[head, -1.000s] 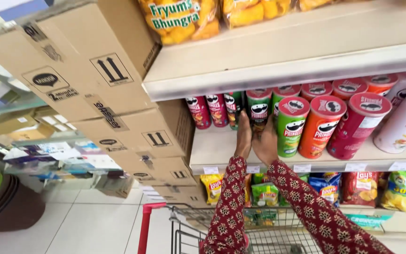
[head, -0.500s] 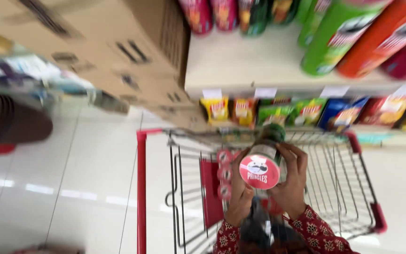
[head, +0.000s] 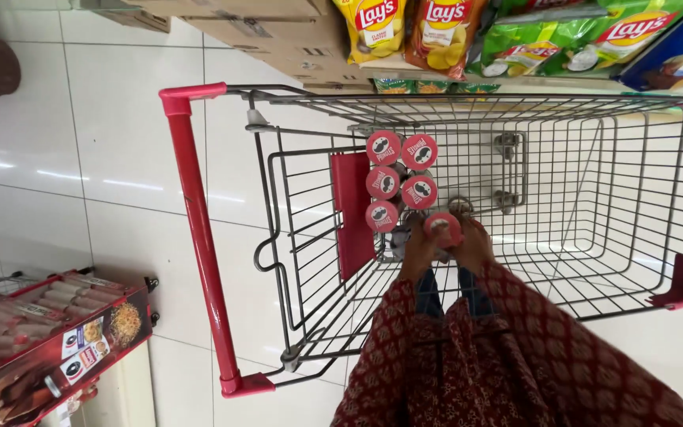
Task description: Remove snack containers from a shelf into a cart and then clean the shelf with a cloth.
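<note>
Both hands reach down into a wire shopping cart (head: 594,158) with red trim. My left hand (head: 418,251) and my right hand (head: 474,243) together grip an upright crisp can with a red lid (head: 442,228). It stands beside several other red-lidded cans (head: 399,180) grouped at the cart's left side, next to the red seat flap (head: 352,213). My patterned maroon sleeves (head: 468,364) cover both forearms.
The cart's red handle (head: 199,237) runs along the left over white floor tiles. Crisp bags (head: 468,35) hang on a low shelf beyond the cart, beside cardboard boxes (head: 262,20). A red display tray of packets (head: 41,340) sits at lower left.
My hands took a can off the shelf, brought it down over the cart, and now hold it low inside the basket beside the other cans. My view tilted downward.
</note>
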